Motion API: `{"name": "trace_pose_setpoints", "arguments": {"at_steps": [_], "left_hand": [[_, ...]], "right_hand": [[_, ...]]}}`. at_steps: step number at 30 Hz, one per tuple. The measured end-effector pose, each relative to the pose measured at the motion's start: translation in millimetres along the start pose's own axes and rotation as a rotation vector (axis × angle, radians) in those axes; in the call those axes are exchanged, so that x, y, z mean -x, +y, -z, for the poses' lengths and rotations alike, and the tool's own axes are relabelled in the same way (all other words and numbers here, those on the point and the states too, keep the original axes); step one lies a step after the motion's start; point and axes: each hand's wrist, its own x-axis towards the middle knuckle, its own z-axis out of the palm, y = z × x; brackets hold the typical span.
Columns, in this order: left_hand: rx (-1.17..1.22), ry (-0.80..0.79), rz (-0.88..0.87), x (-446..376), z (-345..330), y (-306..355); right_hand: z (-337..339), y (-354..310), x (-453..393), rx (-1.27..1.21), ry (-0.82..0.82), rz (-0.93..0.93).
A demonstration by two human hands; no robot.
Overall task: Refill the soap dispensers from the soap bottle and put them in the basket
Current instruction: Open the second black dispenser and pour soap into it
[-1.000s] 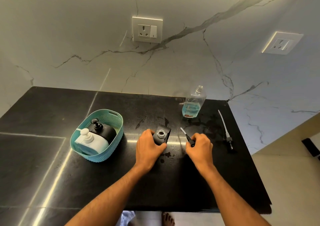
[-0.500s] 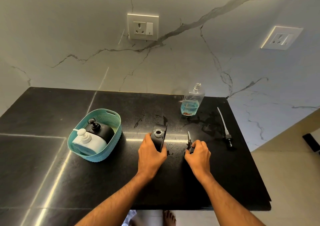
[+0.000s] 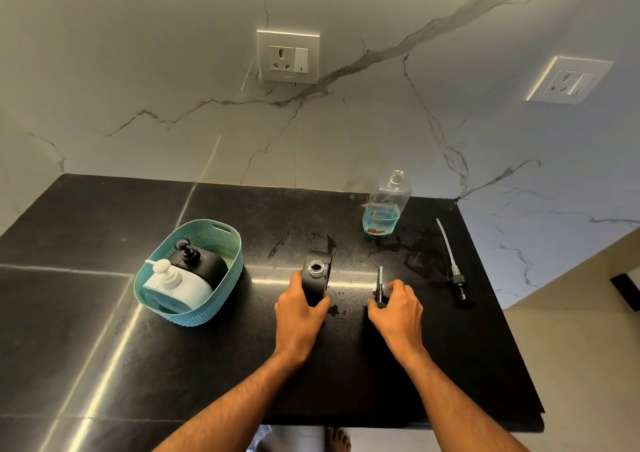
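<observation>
Head view — left hand grips black dispenser, right hand its pump.

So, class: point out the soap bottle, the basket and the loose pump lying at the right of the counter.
soap bottle (image 3: 381, 221): head view, blue liquid at base
basket (image 3: 194, 316): head view, near wall
loose pump (image 3: 458, 283): head view, black collar
</observation>
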Motion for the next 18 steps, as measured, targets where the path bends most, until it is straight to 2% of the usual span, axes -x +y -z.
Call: {"name": "trace_pose_setpoints", "arguments": {"at_steps": [4, 8, 18], "left_hand": [[0.021, 0.003, -0.025, -7, -1, 9], [0.039, 0.024, -0.051, -23, -4, 18], [0.042, 0.09, -0.12, -75, -12, 44]], "right_hand": [[6, -1, -15, -0.038, 0.064, 0.036], [15, -5, -40, -0.193, 0.114, 0.067], [47, -6, -138, -0.453, 0.059, 0.033]]}}
